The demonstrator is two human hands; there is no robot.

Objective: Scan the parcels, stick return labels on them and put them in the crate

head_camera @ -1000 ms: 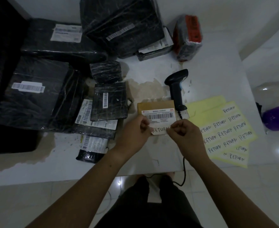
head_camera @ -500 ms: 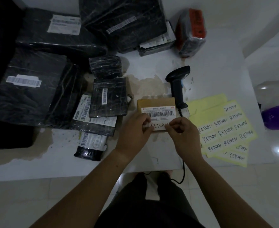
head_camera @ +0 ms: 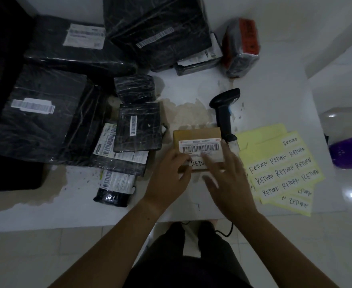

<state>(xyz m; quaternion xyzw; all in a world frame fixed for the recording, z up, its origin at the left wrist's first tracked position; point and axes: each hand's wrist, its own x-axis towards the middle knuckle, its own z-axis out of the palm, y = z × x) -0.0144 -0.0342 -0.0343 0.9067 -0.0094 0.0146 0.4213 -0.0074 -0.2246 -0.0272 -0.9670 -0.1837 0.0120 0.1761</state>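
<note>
A small brown cardboard parcel (head_camera: 195, 134) with a barcode label lies on the white table (head_camera: 274, 96) in front of me. A white RETURN label (head_camera: 196, 163) sits on its near part, below the barcode. My left hand (head_camera: 168, 179) rests at the parcel's left near corner, fingers on the label's left end. My right hand (head_camera: 229, 179) lies flat with spread fingers over the label's right part. A black barcode scanner (head_camera: 223, 113) lies just behind the parcel. Yellow sheets of RETURN labels (head_camera: 283, 169) lie to the right.
Several black-wrapped parcels (head_camera: 137, 125) are piled at the left and back of the table. A red-and-black wrapped parcel (head_camera: 241, 46) stands at the back right. A purple crate (head_camera: 351, 150) stands off the table's right edge. The scanner cable hangs over the near edge.
Both hands held the label pinched above the parcel; now it lies on the parcel. My right hand has opened and lies flat on it; my left has shifted to the left end.
</note>
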